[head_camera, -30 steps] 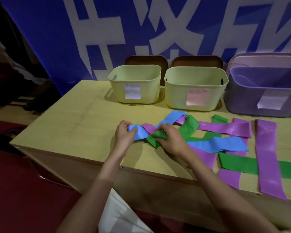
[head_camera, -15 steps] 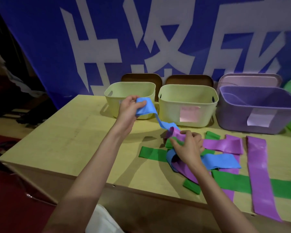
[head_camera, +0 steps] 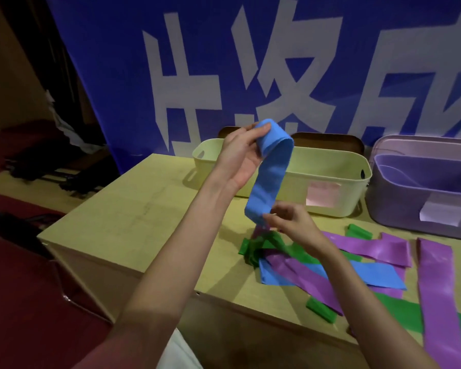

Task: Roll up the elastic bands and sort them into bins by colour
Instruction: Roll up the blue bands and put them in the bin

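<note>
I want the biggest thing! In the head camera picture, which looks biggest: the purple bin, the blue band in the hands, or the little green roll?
1. purple bin
2. blue band, nearer the camera, so unsure
3. green roll

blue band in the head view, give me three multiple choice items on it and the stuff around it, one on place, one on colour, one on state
1. Where is the blue band?
A. Flat on the table
B. Held in the air between both hands
C. Inside a bin

2. What colour is the bin at the right?
A. Purple
B. Red
C. Black

3. What state is the long purple band at the right in?
A. Rolled up
B. Knotted
C. Lying flat, unrolled

Answers: 1 B, the left hand grips its top and the right hand pinches its lower end above the table. 2 A, its walls are purple. 3 C, it lies stretched out as a flat strip.
</note>
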`<state>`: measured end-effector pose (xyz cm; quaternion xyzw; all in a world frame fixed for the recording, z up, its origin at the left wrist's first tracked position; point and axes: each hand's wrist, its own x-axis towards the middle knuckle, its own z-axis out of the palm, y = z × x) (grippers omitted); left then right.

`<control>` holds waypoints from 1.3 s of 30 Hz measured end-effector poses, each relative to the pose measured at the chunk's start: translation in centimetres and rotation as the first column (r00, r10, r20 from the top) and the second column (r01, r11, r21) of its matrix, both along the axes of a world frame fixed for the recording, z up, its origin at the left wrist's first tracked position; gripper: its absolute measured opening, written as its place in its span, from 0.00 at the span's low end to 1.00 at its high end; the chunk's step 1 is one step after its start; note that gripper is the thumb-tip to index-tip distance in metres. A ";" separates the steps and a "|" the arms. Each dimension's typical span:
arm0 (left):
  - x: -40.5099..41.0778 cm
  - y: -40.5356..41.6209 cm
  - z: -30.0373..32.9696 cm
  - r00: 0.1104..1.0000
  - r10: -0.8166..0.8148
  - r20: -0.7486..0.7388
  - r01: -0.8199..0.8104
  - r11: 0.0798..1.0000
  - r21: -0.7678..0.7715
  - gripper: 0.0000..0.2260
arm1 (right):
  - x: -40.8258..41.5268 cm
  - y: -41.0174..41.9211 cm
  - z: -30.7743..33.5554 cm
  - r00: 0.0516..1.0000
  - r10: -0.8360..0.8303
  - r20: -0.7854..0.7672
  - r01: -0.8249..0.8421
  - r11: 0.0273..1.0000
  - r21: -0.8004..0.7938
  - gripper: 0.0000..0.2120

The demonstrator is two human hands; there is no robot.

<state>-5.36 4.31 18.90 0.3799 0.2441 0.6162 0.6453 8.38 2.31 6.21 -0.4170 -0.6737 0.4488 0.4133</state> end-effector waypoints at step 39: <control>-15.4 -3.1 -18.4 0.540 0.284 -0.792 -0.453 0.891 0.010 0.10 | -8.9 -5.5 -9.0 0.959 -0.080 0.274 0.127 0.979 -0.160 0.08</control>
